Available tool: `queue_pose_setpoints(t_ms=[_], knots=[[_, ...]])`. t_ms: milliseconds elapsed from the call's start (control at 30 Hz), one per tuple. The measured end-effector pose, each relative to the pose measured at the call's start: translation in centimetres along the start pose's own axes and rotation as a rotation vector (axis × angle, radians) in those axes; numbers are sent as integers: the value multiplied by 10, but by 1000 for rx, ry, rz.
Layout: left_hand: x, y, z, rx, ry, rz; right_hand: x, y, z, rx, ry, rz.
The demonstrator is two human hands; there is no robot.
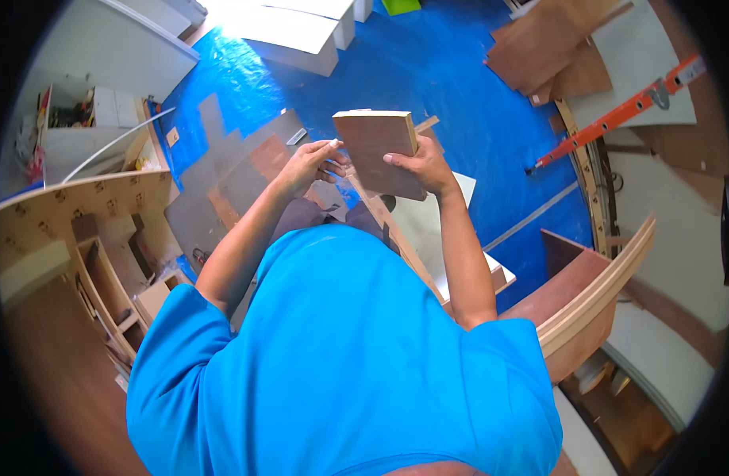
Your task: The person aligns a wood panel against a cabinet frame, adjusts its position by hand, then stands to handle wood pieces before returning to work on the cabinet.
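Observation:
A brown rectangular wooden board [371, 149] with a pale top edge is held up in front of me. My right hand [429, 166] grips its right side, thumb lying across the brown face. Close to the board's left edge is my left hand [310, 168], its fingers curled and pinched together. A small whitish bit shows at those fingertips, too small to name. Below the board, a long wooden strip [396, 238] slants down to the right, beside a white panel [421, 226].
Blue sheeting [459, 79] covers the floor. An orange level-like bar [618, 119] slants at the right, near stacked brown boards [547, 47]. White boxes [293, 36] stand at the far side. A wooden frame [110, 293] is at the left, a curved-looking wooden piece [586, 293] at the right.

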State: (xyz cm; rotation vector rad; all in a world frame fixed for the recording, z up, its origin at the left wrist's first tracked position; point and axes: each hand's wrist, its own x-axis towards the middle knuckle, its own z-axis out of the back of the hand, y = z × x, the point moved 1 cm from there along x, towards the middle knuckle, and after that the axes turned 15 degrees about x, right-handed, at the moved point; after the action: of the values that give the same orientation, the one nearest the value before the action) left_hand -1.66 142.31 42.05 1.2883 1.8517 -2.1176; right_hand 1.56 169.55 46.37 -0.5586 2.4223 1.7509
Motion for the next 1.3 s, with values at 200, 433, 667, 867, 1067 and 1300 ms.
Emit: queue_pose_setpoints(t_ms=[200,433,667,867,1067,1300], knots=[[-57,40,65,-348,-25,-77,37,-6,-127,-822,-13,209],[-141,107,178,-652,-106,-191,74,-46,-289,-1286,250,475],[-240,170,270,-624,-442,-73,131,-68,-391,-1241,496,203],[-279,189,312,-687,-592,-82,184,-96,-427,344,405,-324],[-275,154,312,-787,-593,-297,233,-120,-479,611,353,-306],[-253,129,363,-867,-844,-407,272,-130,-547,734,487,-350]])
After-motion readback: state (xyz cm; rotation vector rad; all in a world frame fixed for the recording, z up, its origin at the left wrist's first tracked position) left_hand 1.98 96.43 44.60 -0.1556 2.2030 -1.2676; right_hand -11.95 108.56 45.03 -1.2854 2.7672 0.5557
